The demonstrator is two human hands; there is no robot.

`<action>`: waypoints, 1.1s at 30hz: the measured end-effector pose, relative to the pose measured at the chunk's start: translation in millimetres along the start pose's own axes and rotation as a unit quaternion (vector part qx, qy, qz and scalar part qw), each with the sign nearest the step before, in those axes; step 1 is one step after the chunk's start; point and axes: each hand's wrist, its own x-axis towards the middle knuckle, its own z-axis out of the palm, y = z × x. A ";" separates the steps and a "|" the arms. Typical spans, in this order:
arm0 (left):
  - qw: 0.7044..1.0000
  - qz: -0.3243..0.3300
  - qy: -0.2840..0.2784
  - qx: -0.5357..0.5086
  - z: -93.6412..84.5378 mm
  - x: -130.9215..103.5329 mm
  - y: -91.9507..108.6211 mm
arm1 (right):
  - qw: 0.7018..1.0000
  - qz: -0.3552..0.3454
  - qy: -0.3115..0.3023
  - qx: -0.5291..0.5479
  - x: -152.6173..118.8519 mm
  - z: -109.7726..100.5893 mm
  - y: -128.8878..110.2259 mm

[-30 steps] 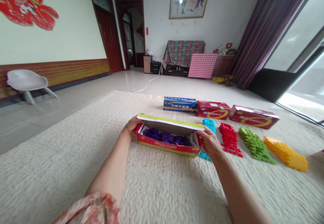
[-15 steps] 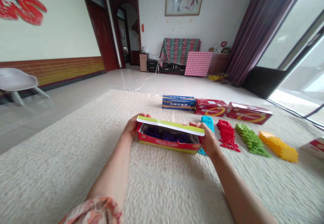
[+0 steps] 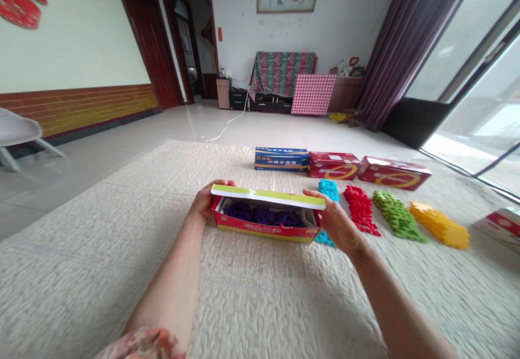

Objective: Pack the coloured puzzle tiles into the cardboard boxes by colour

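A long red cardboard box (image 3: 260, 230) with a yellow-green lower edge sits on the quilted mat (image 3: 247, 299) in front of me. Its yellow-green lid (image 3: 268, 196) is tilted up at the front, leaving a gap. Purple interlocking plastic pieces (image 3: 262, 215) show through the gap. My left hand (image 3: 203, 199) grips the lid at the left end, fingers curled behind it. At the right end my right hand (image 3: 335, 221) holds the lid, thumb near its top edge. Beyond that hand lies a strip of light-blue pieces (image 3: 328, 187), partly hidden by the box and hand.
Right of the box lie strips of red pieces (image 3: 361, 211), green pieces (image 3: 398, 215) and yellow pieces (image 3: 441, 225). Behind them stand a blue box (image 3: 281, 160) and two dark-red boxes (image 3: 333, 165). Another red-and-white box (image 3: 499, 226) is at the right edge.
The view has shifted a little, so the surroundings sit further left and higher. The lid's right end has risen slightly, and its front edge looks more level. Both hands keep their hold.
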 end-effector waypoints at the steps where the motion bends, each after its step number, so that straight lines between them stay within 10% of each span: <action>1: 1.000 0.001 -0.002 -0.001 0.2 0.3 -0.1 | 1.000 -0.006 0.006 -0.011 -0.7 -1.8 -0.1; 20: 0.997 0.046 0.037 0.039 15.4 -39.5 16.5 | 0.905 -0.277 0.098 -0.307 -10.6 17.7 26.9; 33: 0.969 0.141 0.050 0.197 16.6 -37.3 -10.1 | 0.892 -0.309 0.111 -0.312 -9.5 18.8 35.9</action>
